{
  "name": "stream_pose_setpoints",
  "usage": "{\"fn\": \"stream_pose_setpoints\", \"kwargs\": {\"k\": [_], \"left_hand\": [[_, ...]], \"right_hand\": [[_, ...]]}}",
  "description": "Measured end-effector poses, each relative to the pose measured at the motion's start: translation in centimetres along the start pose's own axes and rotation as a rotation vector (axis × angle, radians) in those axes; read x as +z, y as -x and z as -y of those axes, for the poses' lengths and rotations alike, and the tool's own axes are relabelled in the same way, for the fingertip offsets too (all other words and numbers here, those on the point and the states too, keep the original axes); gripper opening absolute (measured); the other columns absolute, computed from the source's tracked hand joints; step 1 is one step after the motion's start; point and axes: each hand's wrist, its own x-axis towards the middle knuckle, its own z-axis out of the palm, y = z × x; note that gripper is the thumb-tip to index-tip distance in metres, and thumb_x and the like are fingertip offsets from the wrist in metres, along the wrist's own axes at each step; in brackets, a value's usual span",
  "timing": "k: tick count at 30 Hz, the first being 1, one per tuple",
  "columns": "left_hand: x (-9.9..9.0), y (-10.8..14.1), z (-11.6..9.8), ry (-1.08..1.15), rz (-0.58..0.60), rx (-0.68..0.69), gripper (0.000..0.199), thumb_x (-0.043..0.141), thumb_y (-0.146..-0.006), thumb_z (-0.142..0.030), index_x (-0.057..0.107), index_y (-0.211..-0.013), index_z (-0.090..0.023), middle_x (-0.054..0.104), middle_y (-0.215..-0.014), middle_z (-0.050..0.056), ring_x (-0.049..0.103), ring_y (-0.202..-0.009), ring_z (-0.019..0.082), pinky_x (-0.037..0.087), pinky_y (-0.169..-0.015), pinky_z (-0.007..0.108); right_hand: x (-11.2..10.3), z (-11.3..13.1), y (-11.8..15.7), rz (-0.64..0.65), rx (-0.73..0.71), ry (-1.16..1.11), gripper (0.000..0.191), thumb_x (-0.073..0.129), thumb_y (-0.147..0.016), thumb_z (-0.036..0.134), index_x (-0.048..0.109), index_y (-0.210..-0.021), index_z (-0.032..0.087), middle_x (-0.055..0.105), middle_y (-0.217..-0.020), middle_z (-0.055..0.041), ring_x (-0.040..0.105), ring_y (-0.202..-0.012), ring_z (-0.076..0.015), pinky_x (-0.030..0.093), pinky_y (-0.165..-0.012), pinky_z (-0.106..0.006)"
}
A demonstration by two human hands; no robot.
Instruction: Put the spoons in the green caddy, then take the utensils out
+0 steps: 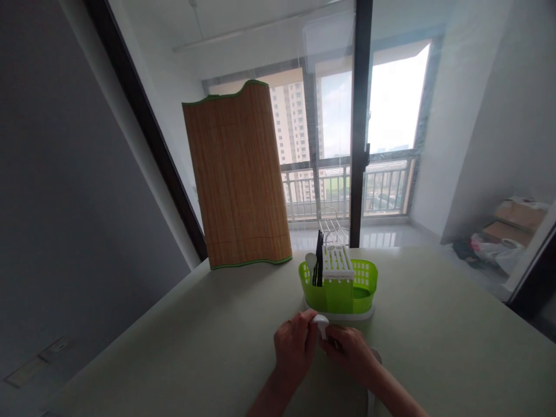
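My left hand (294, 347) and my right hand (350, 351) meet low on the table, both closed around a small white utensil (321, 322) whose rounded end shows between them. Just beyond stands a green plastic cutlery holder (367, 284) on a white base. It has a white slotted insert (337, 262), dark utensils (318, 266) and a white spoon (310, 262) standing in its left compartment. Other white pieces (372, 376) lie under my right wrist, mostly hidden.
A pale table (434, 336) fills the lower view. A bamboo mat screen (237, 179) stands upright at the back left of it. Behind are glass doors with a dark frame (359, 121), a balcony railing, and boxes and bags (499, 243) on the floor at right.
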Motion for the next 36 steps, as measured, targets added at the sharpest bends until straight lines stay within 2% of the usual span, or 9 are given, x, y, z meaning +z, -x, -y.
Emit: {"fn": "stream_pose_setpoints", "kwargs": {"k": [3,7,10,12,15,20,27,32,36], "left_hand": [[-1.0,-2.6,0.8,0.02,-0.076,-0.084,0.02,0.044,-0.095,-0.03,0.062,-0.096,-0.021,0.069,-0.073,0.0,0.061,-0.058,0.01,0.044,-0.059,0.021],[-2.0,-7.4,2.6,0.0,-0.2,-0.207,0.026,0.045,-0.094,-0.038,0.063,-0.097,-0.02,0.066,-0.07,-0.001,0.057,-0.057,0.01,0.041,-0.057,0.02],[-1.7,-10.7,3.9,-0.002,-0.251,-0.232,0.031,0.042,-0.095,-0.041,0.063,-0.101,-0.019,0.068,-0.079,0.001,0.058,-0.062,0.01,0.04,-0.059,0.02],[-1.0,-12.2,4.5,-0.031,-0.205,-0.255,0.034,0.039,-0.096,-0.043,0.062,-0.104,-0.019,0.068,-0.081,0.001,0.059,-0.065,0.011,0.04,-0.061,0.021],[0.6,-13.5,5.1,-0.113,-0.027,-0.267,0.033,0.039,-0.097,-0.043,0.062,-0.107,-0.021,0.07,-0.082,0.001,0.062,-0.069,0.012,0.038,-0.063,0.022],[3.3,-13.6,5.7,-0.142,0.257,-0.238,0.033,0.035,-0.098,-0.043,0.059,-0.111,-0.025,0.071,-0.091,-0.001,0.065,-0.077,0.013,0.036,-0.062,0.022],[5.3,-13.4,6.3,-0.126,0.396,-0.258,0.026,0.045,-0.093,-0.041,0.057,-0.111,-0.027,0.07,-0.078,-0.005,0.064,-0.069,0.014,0.034,-0.056,0.022],[4.4,-12.3,6.4,-0.07,0.305,-0.29,0.034,0.049,-0.09,-0.043,0.053,-0.118,-0.025,0.066,-0.075,-0.005,0.06,-0.064,0.012,0.033,-0.055,0.021],[3.2,-7.1,5.6,0.019,0.178,-0.407,0.029,0.043,-0.091,-0.047,0.058,-0.1,-0.023,0.061,-0.066,-0.005,0.056,-0.058,0.011,0.034,-0.057,0.021]], "right_hand": [[-0.1,-0.4,0.0,-0.023,0.01,-0.015,0.015,0.051,-0.086,0.025,0.066,-0.084,0.021,0.064,-0.065,-0.0002,0.054,-0.054,-0.015,0.036,-0.053,-0.026],[-0.5,-1.2,-0.1,-0.103,0.034,-0.063,0.037,0.047,-0.09,0.03,0.056,-0.123,0.016,0.064,-0.069,-0.0014,0.056,-0.056,-0.0168,0.041,-0.057,-0.028],[-0.9,-1.5,-0.2,-0.163,0.046,-0.059,0.036,0.045,-0.092,0.033,0.057,-0.12,0.014,0.063,-0.068,-0.0019,0.056,-0.054,-0.0161,0.04,-0.055,-0.028],[-1.1,-1.6,-0.2,-0.178,0.042,-0.038,0.033,0.043,-0.093,0.033,0.06,-0.115,0.015,0.063,-0.067,-0.0024,0.056,-0.053,-0.016,0.04,-0.055,-0.028],[-1.3,-1.3,-0.3,-0.183,0.031,-0.016,0.03,0.043,-0.092,0.03,0.064,-0.11,0.018,0.064,-0.068,-0.0028,0.059,-0.055,-0.017,0.041,-0.056,-0.029],[-1.6,-0.9,-0.3,-0.167,0.029,-0.005,0.026,0.046,-0.09,0.026,0.065,-0.106,0.02,0.067,-0.071,-0.0035,0.06,-0.056,-0.0174,0.041,-0.056,-0.029],[-2.1,-0.8,-0.5,-0.174,0.048,-0.026,0.026,0.045,-0.09,0.025,0.066,-0.105,0.021,0.071,-0.078,-0.0046,0.063,-0.06,-0.0186,0.043,-0.059,-0.03],[-2.4,-1.0,-0.4,-0.166,0.063,-0.01,0.025,0.044,-0.091,0.026,0.066,-0.102,0.022,0.071,-0.078,-0.0038,0.063,-0.061,-0.0176,0.042,-0.06,-0.029],[-3.1,-1.3,-0.4,-0.142,0.116,0.029,0.023,0.044,-0.091,0.027,0.066,-0.095,0.024,0.069,-0.076,-0.001,0.062,-0.063,-0.016,0.04,-0.06,-0.027]]}}
